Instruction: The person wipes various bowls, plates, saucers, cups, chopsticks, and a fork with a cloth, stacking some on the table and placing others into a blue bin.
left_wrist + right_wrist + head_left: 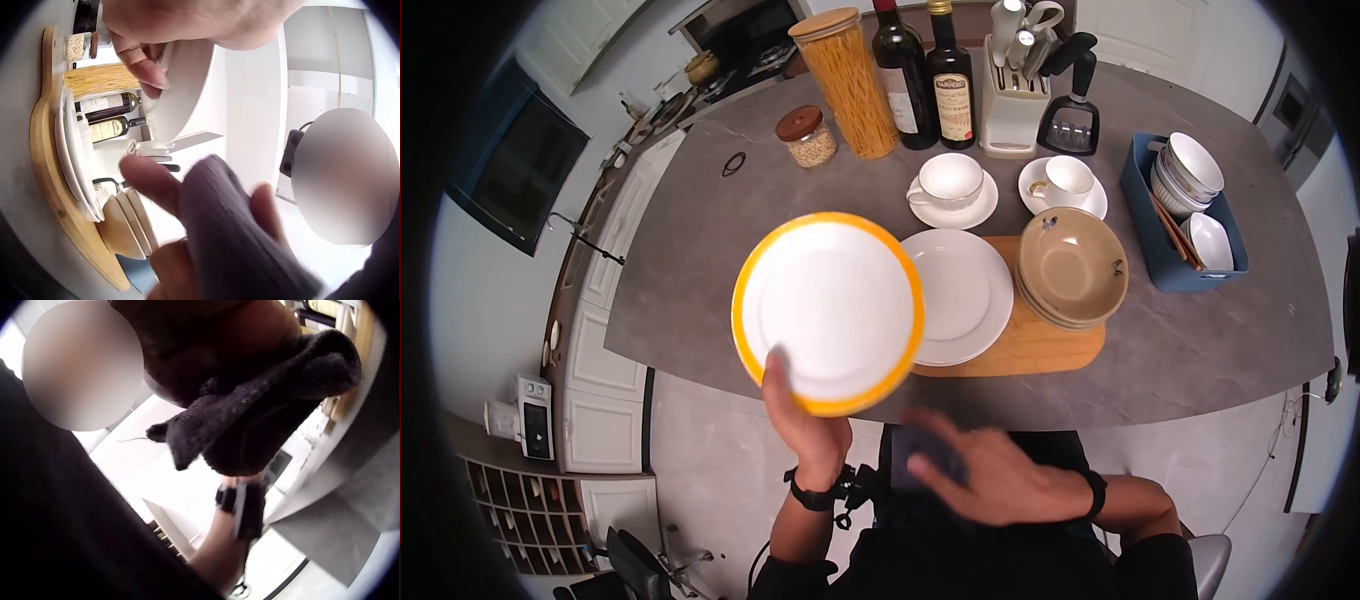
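My left hand [808,428] grips a white plate [828,310] with a yellow rim by its near edge, thumb on the upper face. The plate is raised and tilted in front of the table, overlapping a stacked white plate [965,295] in the head view. In my right hand [1010,482] is a dark grey cloth [250,412], bunched and folded, below and right of the yellow-rimmed plate. The left wrist view shows the cloth [231,231] between the right thumb and fingers, apart from the plate.
On the grey table, a wooden board [1055,350] bears the white plates and stacked beige bowls [1075,265]. Behind are two cups on saucers, a pasta jar [850,90], bottles and a knife block [1012,110]. A blue bin [1200,275] with bowls stands at the right.
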{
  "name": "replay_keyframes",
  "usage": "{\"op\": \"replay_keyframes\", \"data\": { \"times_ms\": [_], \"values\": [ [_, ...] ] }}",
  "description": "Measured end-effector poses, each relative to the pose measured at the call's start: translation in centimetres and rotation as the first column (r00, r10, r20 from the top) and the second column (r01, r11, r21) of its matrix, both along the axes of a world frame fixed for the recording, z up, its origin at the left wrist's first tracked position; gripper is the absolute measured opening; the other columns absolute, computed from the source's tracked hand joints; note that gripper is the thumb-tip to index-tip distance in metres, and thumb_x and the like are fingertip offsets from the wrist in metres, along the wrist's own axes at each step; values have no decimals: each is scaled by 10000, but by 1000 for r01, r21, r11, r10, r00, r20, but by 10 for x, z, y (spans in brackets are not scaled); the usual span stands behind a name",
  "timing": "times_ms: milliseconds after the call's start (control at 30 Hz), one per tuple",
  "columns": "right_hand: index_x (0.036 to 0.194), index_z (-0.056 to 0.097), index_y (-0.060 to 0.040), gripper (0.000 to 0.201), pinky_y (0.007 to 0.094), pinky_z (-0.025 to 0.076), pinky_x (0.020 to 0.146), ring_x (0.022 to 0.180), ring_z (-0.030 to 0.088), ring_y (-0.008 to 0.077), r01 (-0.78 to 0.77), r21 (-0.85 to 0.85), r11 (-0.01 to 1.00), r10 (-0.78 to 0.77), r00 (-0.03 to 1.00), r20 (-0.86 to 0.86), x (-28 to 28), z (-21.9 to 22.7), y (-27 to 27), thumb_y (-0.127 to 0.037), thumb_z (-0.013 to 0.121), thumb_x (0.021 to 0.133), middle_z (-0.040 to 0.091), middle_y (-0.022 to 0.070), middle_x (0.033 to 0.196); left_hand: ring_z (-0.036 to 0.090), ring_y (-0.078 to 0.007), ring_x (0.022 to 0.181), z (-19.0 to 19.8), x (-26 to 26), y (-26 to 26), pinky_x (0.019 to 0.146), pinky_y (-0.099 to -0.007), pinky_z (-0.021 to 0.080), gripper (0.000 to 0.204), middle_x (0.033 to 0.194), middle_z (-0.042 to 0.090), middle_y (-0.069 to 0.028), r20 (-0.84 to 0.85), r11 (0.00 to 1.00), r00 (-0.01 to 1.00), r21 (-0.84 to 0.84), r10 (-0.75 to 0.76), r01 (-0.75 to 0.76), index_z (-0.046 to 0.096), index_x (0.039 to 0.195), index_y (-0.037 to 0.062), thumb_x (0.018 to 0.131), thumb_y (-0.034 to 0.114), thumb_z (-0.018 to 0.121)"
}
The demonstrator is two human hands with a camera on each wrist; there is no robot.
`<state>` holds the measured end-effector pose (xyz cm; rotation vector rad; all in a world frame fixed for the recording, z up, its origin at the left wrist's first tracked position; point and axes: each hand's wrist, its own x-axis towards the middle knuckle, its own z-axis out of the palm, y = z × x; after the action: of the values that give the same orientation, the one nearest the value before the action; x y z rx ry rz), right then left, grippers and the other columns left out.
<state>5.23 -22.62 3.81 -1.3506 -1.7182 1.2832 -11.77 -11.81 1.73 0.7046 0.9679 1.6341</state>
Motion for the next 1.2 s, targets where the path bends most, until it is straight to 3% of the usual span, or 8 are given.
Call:
{"op": "replay_keyframes", "data": {
  "times_ms": [100, 267, 367, 600, 667, 800, 867, 1200],
  "values": [
    [1422, 453, 7, 512, 462, 576, 765, 820, 718, 439, -28, 19, 999, 30, 987, -161, 22, -7, -17, -316, 541, 1036, 706, 248, 877, 656, -134, 719, 8, -4, 21, 489, -288, 495, 410, 1025, 691, -96, -75, 944, 948, -147, -309, 296, 537, 1267, 18, 1046, 358, 480],
    [1238, 608, 61, 449, 363, 532, 864, 968, 701, 291, 420, 84, 904, -356, 845, -399, 76, -33, -31, -330, 484, 1055, 674, 194, 1132, 677, -154, 642, -5, 7, 38, 487, -309, 555, 366, 986, 700, -149, -18, 794, 819, -259, -573, 550, 533, 1258, -38, 1047, 258, 496],
    [1227, 615, 79, 582, 315, 505, 857, 907, 654, 182, 527, 84, 846, -480, 820, -311, 99, -52, -44, -452, 462, 1046, 698, 98, 972, 752, -229, 828, 0, 23, 41, 640, -302, 660, 335, 1045, 708, -181, -154, 746, 736, -259, -659, 614, 526, 1279, -60, 1038, 173, 540],
    [1181, 634, 80, 549, 332, 508, 837, 918, 667, 219, 675, 77, 733, -586, 685, -432, 126, -73, -59, -426, 469, 1047, 687, 155, 1017, 749, -202, 769, 6, 38, 44, 589, -278, 645, 429, 1010, 717, -178, -453, 793, 653, -298, -607, 531, 448, 1383, -47, 1034, 164, 582],
    [1205, 625, 72, 555, 324, 509, 857, 948, 661, 200, 683, 37, 730, -584, 651, -485, 131, -76, -60, -440, 467, 1059, 692, 130, 1047, 728, -170, 657, 16, 34, 45, 529, -257, 612, 477, 940, 724, -158, -746, 826, 415, -319, -521, 465, 420, 1409, -50, 1032, 184, 597],
    [1317, 579, 41, 653, 341, 506, 965, 1081, 648, 202, 675, -255, 692, -679, 489, -547, 138, -77, -65, -540, 436, 1056, 672, 133, 1209, 692, -148, 560, 9, 25, 50, 480, -232, 571, 493, 868, 720, -137, -731, 817, 415, -344, -542, 463, 401, 1421, -48, 1042, 210, 581],
    [1316, 582, 39, 659, 337, 511, 956, 1078, 650, 201, 690, -324, 648, -713, 400, -576, 138, -74, -63, -548, 437, 1055, 670, 132, 1212, 679, -140, 537, 10, 28, 51, 454, -214, 548, 463, 826, 717, -130, -539, 812, 617, -281, -574, 511, 405, 1420, -39, 1053, 204, 547],
    [1339, 561, 53, 664, 356, 505, 984, 1111, 650, 226, 686, -304, 661, -676, 368, -639, 144, -73, -61, -537, 474, 1047, 662, 152, 1235, 658, -115, 521, 17, -17, 110, 475, -195, 540, 334, 810, 723, -108, -541, 929, 757, -172, -368, 329, 483, 1347, -15, 1054, 145, 503]
  ]
}}
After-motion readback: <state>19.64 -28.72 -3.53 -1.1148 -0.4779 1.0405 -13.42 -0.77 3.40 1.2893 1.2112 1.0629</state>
